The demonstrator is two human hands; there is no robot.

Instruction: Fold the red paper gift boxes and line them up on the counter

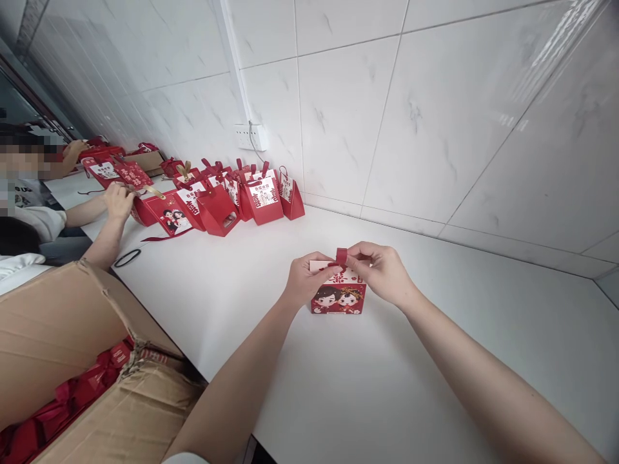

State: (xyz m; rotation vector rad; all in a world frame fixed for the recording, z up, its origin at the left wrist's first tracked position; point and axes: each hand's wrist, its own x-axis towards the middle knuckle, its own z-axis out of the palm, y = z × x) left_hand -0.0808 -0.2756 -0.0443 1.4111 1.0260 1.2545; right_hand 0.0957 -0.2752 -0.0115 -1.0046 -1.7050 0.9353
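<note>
A small red gift box printed with a cartoon couple stands upright on the white table, in the middle of the view. My left hand grips its upper left corner, fingers closed round it. My right hand pinches the red ribbon loop that sticks up from the box's top. Both hands meet above the box and hide its upper edge.
A row of finished red gift boxes lines the tiled wall at the back left. Another person's hands work on a red box there. An open cardboard carton with red items fills the lower left. A wall socket sits above the row.
</note>
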